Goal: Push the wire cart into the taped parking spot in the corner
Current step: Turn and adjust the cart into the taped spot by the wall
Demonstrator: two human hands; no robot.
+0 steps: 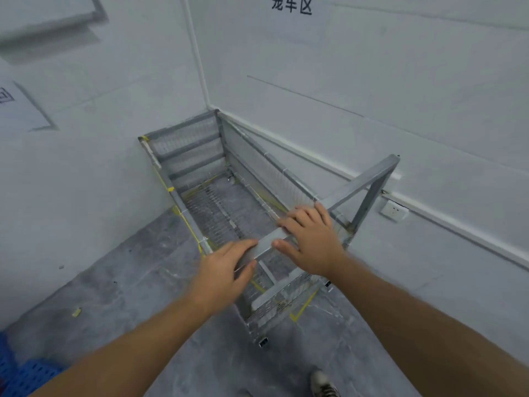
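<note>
The grey wire cart (197, 156) stands in the corner where two white walls meet, its far end against the left wall and its long side along the right wall. Yellow floor tape (303, 306) shows beside and under the cart's near end. My left hand (226, 270) grips the near top bar (264, 249), thumb under and fingers over it. Resting on the same bar further right, my right hand (312, 239) has its fingers spread and loose over it. A hinged side frame (369, 184) sticks up at the cart's near right.
A wall socket (394, 211) sits low on the right wall just beyond the cart. A blue perforated crate (20, 373) is at the bottom left. A scrap of tape (76, 312) lies on the grey floor. My shoe (323, 383) is at the bottom edge.
</note>
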